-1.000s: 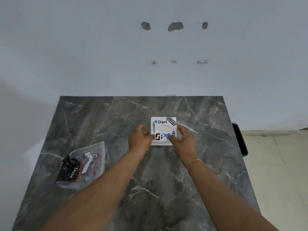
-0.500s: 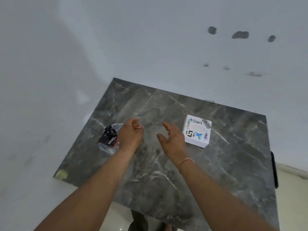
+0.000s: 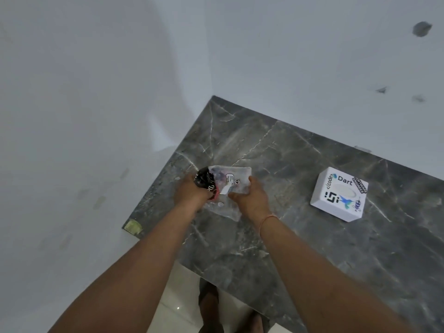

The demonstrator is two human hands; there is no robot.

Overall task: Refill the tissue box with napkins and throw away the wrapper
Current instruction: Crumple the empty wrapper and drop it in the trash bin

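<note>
Head view, left hand (image 3: 189, 194) and right hand (image 3: 252, 200) both gripping crumpled wrapper (image 3: 228, 181) over table (image 3: 312, 248), tissue box (image 3: 338, 194) well apart at right.

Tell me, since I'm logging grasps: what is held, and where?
The wrapper: left hand grips its black crumpled end, right hand its clear right edge.

Looks like a plain home room — dark grey marble-look table (image 3: 312, 236) pushed into a corner of bare white walls (image 3: 96, 92). Wall behind the table has patchy filler holes (image 3: 422, 28); below its near edge, glossy pale floor tile (image 3: 177, 299). No lab or shop gear — domestic.
</note>
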